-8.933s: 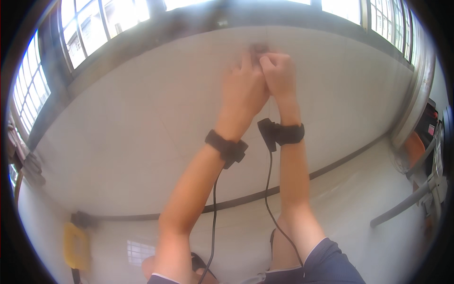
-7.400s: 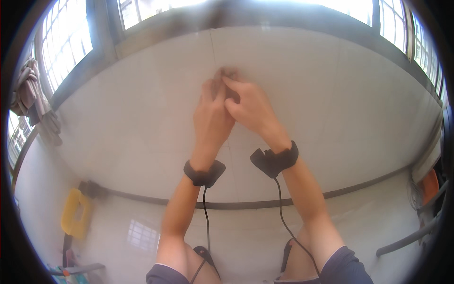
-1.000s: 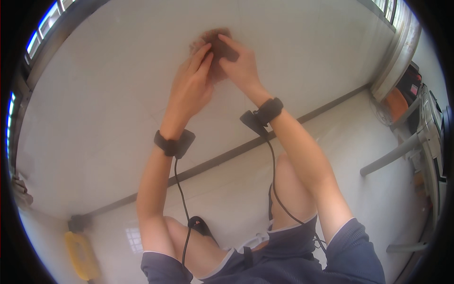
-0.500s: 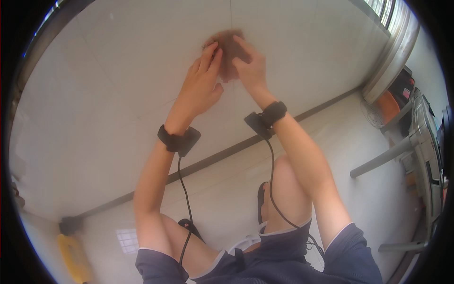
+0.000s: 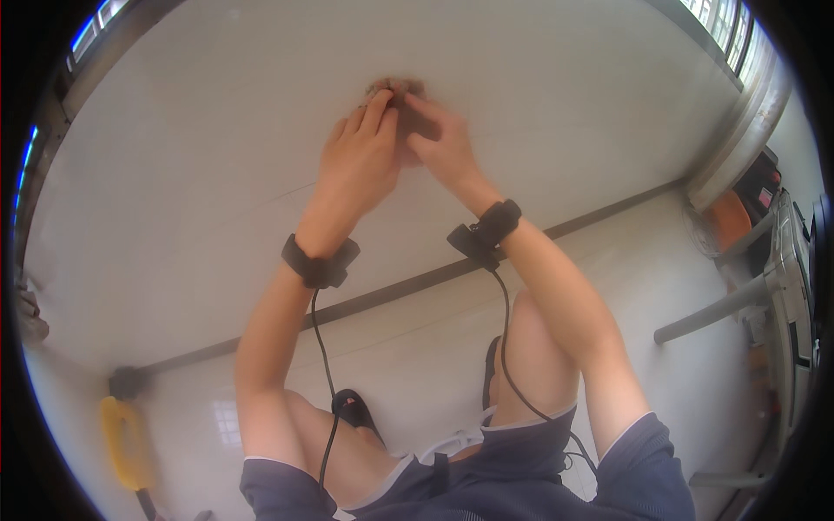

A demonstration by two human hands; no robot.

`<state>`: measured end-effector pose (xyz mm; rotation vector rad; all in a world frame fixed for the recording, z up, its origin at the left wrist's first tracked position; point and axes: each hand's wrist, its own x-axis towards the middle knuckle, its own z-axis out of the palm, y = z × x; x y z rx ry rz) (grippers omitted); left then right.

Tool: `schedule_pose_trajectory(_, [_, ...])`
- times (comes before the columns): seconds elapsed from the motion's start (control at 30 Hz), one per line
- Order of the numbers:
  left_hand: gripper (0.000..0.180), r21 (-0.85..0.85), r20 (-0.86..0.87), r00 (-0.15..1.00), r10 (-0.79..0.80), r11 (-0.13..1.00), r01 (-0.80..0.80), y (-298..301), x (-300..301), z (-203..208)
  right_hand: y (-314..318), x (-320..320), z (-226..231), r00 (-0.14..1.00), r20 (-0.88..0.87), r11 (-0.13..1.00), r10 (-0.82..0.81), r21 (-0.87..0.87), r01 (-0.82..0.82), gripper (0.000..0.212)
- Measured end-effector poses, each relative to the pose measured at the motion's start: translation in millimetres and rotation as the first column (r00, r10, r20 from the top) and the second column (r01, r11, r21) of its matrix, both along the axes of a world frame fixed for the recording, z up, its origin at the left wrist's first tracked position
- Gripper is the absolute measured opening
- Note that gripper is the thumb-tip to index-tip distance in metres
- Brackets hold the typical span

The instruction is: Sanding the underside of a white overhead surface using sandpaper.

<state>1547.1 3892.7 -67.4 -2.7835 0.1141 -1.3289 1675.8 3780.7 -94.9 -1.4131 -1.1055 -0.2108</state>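
Observation:
Both hands meet at a reddish-brown patch [image 5: 415,154] on the glossy white wall in front of me. Whether it is a thing I hold or partly a reflection of my hands, I cannot tell. My left hand [image 5: 358,152] comes from the left with its back toward me. Its long fingers bunch toward the patch's upper end, where a small dark spot shows at the fingertips. Opposite it, my right hand [image 5: 447,148] curves its thumb and forefinger around the right side, the brown showing between them. Whatever lies between the fingers is mostly hidden.
Black wrist straps [image 5: 320,260] with boxes and cables [image 5: 323,347] hang from both arms. A dark baseboard strip [image 5: 391,291] runs along the wall's foot. At right stand a grey-legged frame [image 5: 717,308] and an orange thing [image 5: 728,219]. A yellow object [image 5: 124,443] lies lower left.
The whole view has shifted a little. My hands sit slightly further left and closer together, and less of the brown patch shows between them.

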Motion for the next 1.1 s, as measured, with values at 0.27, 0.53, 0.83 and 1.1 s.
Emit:
schedule_pose_trajectory(0.27, [0.049, 0.084, 0.023, 0.978, 0.209, 0.974, -0.211, 6, -31, 30, 34, -30, 29, 0.993, 0.06, 0.988, 0.098, 0.11, -0.104, 0.063])
schedule_pose_trajectory(0.53, [0.065, 0.105, -0.022, 0.937, 0.348, 0.933, -0.345, 8, -56, 48, 42, -59, 56, 0.973, 0.203, 0.971, 0.107, 0.191, -0.146, 0.06])
schedule_pose_trajectory(0.83, [0.068, 0.077, 0.014, 0.914, 0.405, 0.911, -0.404, 3, -65, 35, 33, -59, 55, 0.84, -0.19, 0.861, 0.508, 0.086, -0.501, 0.061])
schedule_pose_trajectory(1.1, [0.064, 0.007, 0.051, 0.943, 0.329, 0.944, -0.33, 2, -52, -27, 34, -68, 44, 0.957, -0.242, 0.955, 0.158, -0.208, -0.21, 0.049])
